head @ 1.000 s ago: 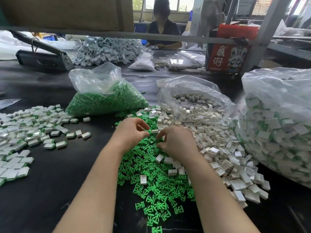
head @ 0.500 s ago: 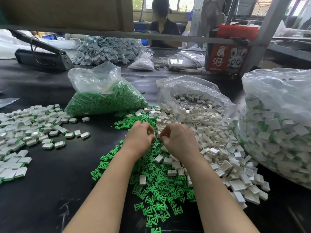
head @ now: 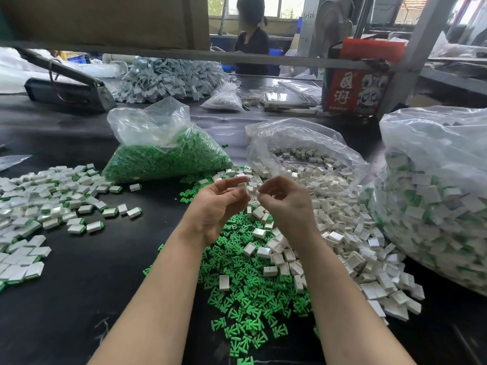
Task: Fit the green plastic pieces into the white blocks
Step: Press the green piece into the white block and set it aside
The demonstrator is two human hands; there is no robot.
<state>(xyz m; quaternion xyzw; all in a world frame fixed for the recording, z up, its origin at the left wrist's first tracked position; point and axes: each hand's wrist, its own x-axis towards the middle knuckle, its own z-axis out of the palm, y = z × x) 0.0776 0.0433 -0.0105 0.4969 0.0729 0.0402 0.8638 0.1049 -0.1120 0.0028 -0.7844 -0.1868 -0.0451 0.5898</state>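
My left hand and my right hand are raised together above the loose piles, fingertips almost meeting. Between them they pinch a small white block; no green piece shows at the fingertips. Under my wrists lies a spread of loose green plastic pieces. Empty white blocks are heaped to the right of it, spilling from an open clear bag. A clear bag of green pieces stands behind my left hand.
Fitted white-and-green blocks are scattered on the black table at the left. A large bag of fitted blocks fills the right edge. Farther back are a grey pile of parts, a red box and a person.
Both hands have lifted off the piles and come up toward the camera, now pinching a white block between them. Some green pieces were dragged left earlier.
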